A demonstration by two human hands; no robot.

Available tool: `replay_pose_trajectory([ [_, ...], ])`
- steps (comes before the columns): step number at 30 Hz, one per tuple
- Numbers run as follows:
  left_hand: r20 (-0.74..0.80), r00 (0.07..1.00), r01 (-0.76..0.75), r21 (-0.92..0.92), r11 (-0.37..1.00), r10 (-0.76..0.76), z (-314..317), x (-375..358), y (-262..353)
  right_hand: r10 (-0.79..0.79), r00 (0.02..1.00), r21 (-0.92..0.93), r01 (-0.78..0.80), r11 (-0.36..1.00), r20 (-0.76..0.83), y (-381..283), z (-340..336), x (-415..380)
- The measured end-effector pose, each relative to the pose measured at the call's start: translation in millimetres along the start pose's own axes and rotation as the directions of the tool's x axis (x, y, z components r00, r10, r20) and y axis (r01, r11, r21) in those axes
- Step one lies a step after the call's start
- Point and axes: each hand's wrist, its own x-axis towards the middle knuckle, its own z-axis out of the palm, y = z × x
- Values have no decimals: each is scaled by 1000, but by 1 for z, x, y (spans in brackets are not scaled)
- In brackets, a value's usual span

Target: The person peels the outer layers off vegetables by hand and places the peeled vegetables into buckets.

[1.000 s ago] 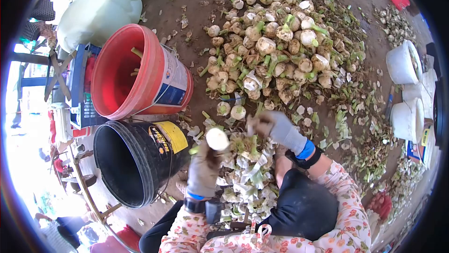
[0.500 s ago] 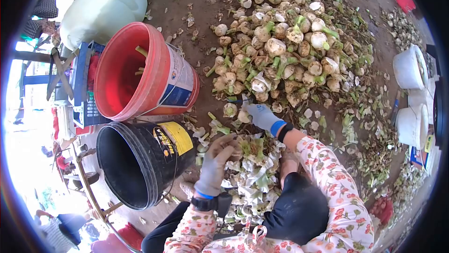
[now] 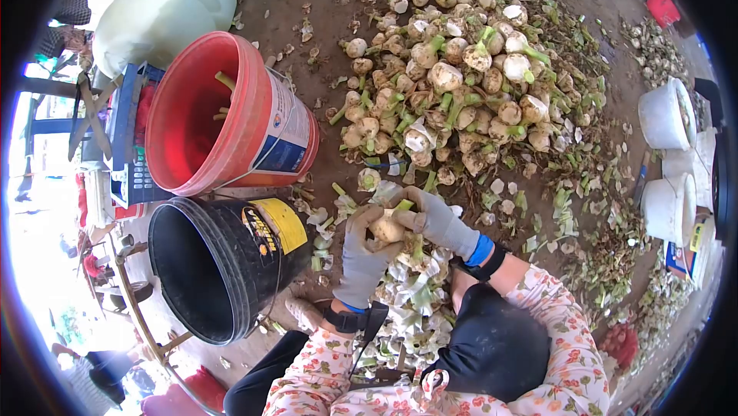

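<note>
Back from the pile, the grey-gloved right hand (image 3: 438, 220) now meets the grey-gloved left hand (image 3: 363, 251). Both grips are closed round one pale round turnip-like root (image 3: 387, 227), just beside the black plastic bucket (image 3: 219, 262).

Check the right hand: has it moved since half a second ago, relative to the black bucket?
Yes. The right hand has pulled back from the pile toward the person and closer to the black bucket, meeting the left hand on a bulb.
</note>
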Motion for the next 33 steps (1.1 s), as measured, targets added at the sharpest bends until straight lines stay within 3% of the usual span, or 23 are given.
replay_pose_trajectory([
  [2, -6, 1000, 4, 1, 1000, -4, 0, -3, 1, -164, 985, -25, 163, 986, -48, 8, 2, 0],
  [3, -2, 997, 78, -73, 994, -78, 2, -5, 2, -244, 967, -41, 242, 969, -73, 8, 2, -1],
  [5, 23, 976, 218, -218, 951, -218, 4, -6, 4, -112, 993, 76, 114, 991, -29, 4, -2, -7],
  [8, 280, 859, 500, -639, 584, -428, -5, 1, 25, -6, 998, 136, -2, 991, 55, 5, -11, -12],
  [10, 437, 799, 560, -791, 246, -413, -6, -2, 20, -40, 998, 79, 35, 996, 57, -6, -13, -16],
  [11, 511, 770, 572, -818, 60, -382, -6, -7, 14, -93, 995, 8, 93, 996, 45, -5, -13, -17],
  [13, 489, 667, 580, -815, -21, -562, -2, -8, 8, -211, 977, -136, 214, 967, 43, -8, -11, -16],
  [14, 574, 654, 601, -790, -122, -492, -5, -5, 2, -186, 982, -104, 186, 977, 10, -12, -10, -19],
  [15, 652, 636, 624, -750, -221, -413, -9, -1, 3, -301, 953, -162, 291, 943, -40, -6, -8, -15],
  [17, 563, 733, 602, -798, -20, -382, -9, 5, 24, -515, 849, -291, 466, 835, -116, 5, -4, -9],
  [18, 519, 777, 579, -811, 81, -357, -6, 7, 33, -234, 949, 30, 246, 969, -212, 1, 1, -17],
  [19, 388, 817, 535, -787, 307, -426, 0, 2, 30, -146, 971, 16, 151, 988, -191, 2, 0, -18],
  [21, 98, 884, 426, -574, 699, -458, 7, -7, 28, 43, 987, -11, -45, 999, -155, -1, -3, -21],
  [24, 141, 776, 552, -625, 553, -615, -10, 1, 38, 181, 983, 32, -181, 983, -4, -25, -9, -31],
  [25, 162, 740, 574, -659, 487, -653, -13, 4, 39, 135, 990, 72, -137, 988, 28, -21, -6, -32],
  [26, 95, 817, 489, -639, 594, -569, -12, 6, 38, 86, 994, 112, -92, 989, 61, -14, -1, -34],
  [27, 115, 844, 460, -658, 596, -524, -12, 7, 43, 37, 995, 156, -51, 986, 92, -14, 3, -35],
  [28, 135, 868, 433, -676, 596, -477, -12, 8, 53, 100, 990, 151, -115, 982, 103, -21, 4, -36],
  [29, 154, 891, 405, -695, 595, -427, -11, 8, 58, 16, 989, 81, -28, 996, 146, -21, 5, -37],
  [30, 208, 874, 445, -706, 551, -439, -10, 6, 59, -63, 979, 17, 61, 998, 194, -20, 6, -39],
  [31, 180, 867, 462, -644, 610, -465, -6, 5, 58, -136, 959, -43, 151, 988, 248, -19, 8, -40],
  [33, 123, 853, 494, -504, 709, -507, 3, 5, 48, -66, 944, 5, 68, 998, 322, -16, 8, -43],
])
